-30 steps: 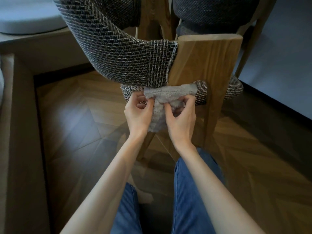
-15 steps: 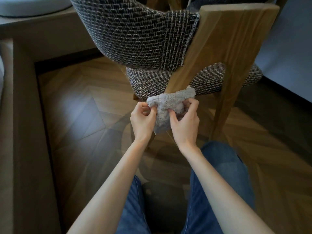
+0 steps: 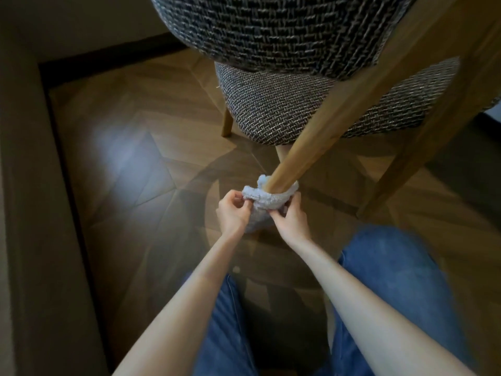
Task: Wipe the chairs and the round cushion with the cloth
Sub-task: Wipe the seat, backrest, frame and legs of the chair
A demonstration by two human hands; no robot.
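Pale grey fluffy cloth (image 3: pixel 267 198): wrapped around the low end of the light wooden chair leg (image 3: pixel 325 126), held between both hands.
Grip: left hand (image 3: pixel 231 213) pinches the cloth's left edge and right hand (image 3: pixel 294 222) pinches its right edge.
Leg axis: slants up and rightward away from the grip, toward the black-and-white woven seat (image 3: pixel 284 104); both hands equally near.
Change: the cloth was just under the seat and is now far lower.
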